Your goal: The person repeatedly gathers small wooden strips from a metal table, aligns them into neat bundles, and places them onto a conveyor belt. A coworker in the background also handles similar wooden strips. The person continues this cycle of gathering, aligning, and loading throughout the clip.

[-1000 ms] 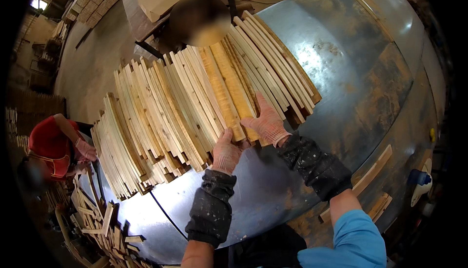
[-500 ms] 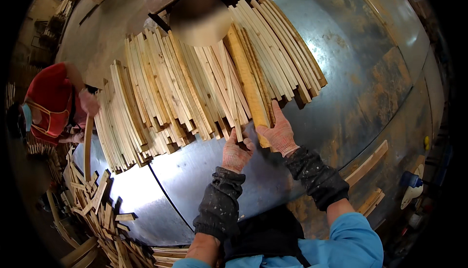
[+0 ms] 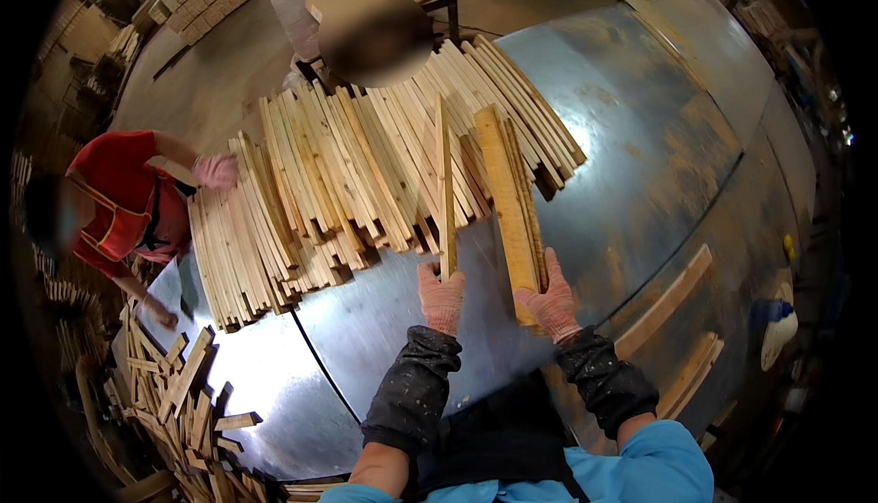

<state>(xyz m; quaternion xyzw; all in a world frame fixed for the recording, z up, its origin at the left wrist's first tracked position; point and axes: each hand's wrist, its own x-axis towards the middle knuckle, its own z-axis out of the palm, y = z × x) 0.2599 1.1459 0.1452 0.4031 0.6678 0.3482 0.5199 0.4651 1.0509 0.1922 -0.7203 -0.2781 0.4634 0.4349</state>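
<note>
- The left hand [image 3: 443, 297], in a pinkish knitted glove, is closed around the near end of a thin wooden slat [image 3: 445, 187]; the slat stands on its narrow edge and runs away from the person, over the top of the pile.
- The right hand [image 3: 551, 304], gloved the same, grips the near end of a broad yellowish board [image 3: 506, 199]; a darker strip lies tight along the board's right side, and I cannot tell whether the fingers take that in too.
- Both pieces reach from the hands back into the big fan of pale wooden slats [image 3: 347, 174] spread over the metal table [image 3: 640, 165]; the two hands sit near each other at the pile's near edge, just apart.
- At the left a co-worker in a red top [image 3: 114, 197] has a gloved hand [image 3: 217, 171] on the far left end of the same pile.
- Loose offcuts [image 3: 174, 393] lie heaped below the table's left edge; two longer boards [image 3: 666, 306] rest at the right side of the table.
</note>
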